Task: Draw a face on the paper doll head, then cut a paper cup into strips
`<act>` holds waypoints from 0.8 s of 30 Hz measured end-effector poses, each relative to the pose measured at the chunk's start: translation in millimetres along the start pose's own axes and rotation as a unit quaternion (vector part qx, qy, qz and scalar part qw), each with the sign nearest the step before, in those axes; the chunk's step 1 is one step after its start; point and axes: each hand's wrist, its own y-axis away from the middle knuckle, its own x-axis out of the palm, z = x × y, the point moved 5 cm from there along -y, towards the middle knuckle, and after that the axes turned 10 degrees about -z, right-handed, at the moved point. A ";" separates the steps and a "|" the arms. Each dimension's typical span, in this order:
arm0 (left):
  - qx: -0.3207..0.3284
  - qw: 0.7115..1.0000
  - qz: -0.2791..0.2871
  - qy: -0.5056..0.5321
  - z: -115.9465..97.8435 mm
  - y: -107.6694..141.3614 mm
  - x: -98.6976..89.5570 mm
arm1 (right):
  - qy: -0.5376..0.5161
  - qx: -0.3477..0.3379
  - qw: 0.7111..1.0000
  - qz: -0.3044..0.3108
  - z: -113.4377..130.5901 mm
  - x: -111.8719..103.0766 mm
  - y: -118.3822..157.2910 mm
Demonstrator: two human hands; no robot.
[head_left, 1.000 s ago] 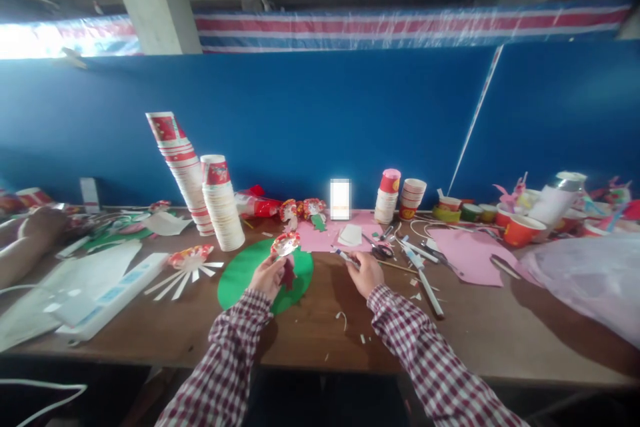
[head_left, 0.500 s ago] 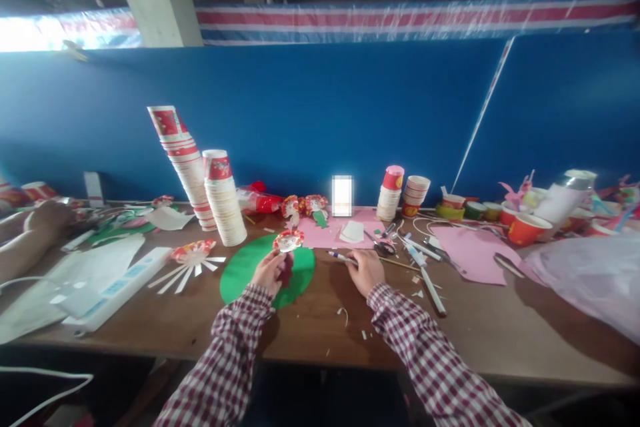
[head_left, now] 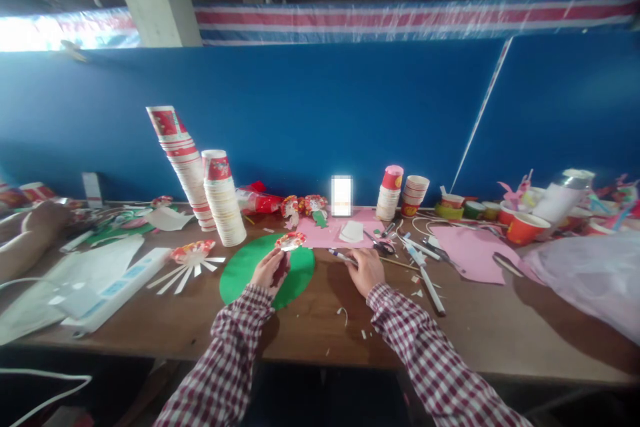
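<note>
My left hand (head_left: 269, 271) is closed on a small paper flower (head_left: 291, 241) with a red, orange and white frilled edge, held tilted above a round green paper sheet (head_left: 240, 273). My right hand (head_left: 367, 269) rests on the brown table with its fingers around a white pen (head_left: 341, 255) that has a dark tip and points left. To the left lies a similar flower with cut white strips (head_left: 193, 257) fanned toward me. Two more frilled paper pieces (head_left: 316, 205) stand at the back by a pink sheet (head_left: 325, 230).
Tall paper cup stacks (head_left: 225, 207) stand back left, shorter cup stacks (head_left: 389, 200) back right. Scissors (head_left: 384, 247) and a white glue gun (head_left: 425, 273) lie right of my right hand. A power strip (head_left: 120, 287) is at left, near another person's hands (head_left: 47, 221). A plastic bag (head_left: 590, 273) sits at right.
The paper flower in my left hand has tipped, so its face shows at a flatter angle, and it has shifted slightly right. My right hand has stayed in place with the pen.
</note>
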 end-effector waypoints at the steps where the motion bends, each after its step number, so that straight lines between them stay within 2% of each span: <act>1: 0.000 1.000 -0.002 0.008 0.1 -0.3 0.0 | -0.001 -0.005 1.000 0.003 1.0 0.1 -0.2; 11: -0.009 1.000 0.003 0.028 -0.7 1.5 2.4 | 0.000 -0.019 1.000 0.020 0.0 3.1 -0.5; 24: 0.007 0.999 0.044 -0.007 -1.3 4.9 5.2 | 0.007 -0.011 1.000 0.019 0.6 2.3 -0.8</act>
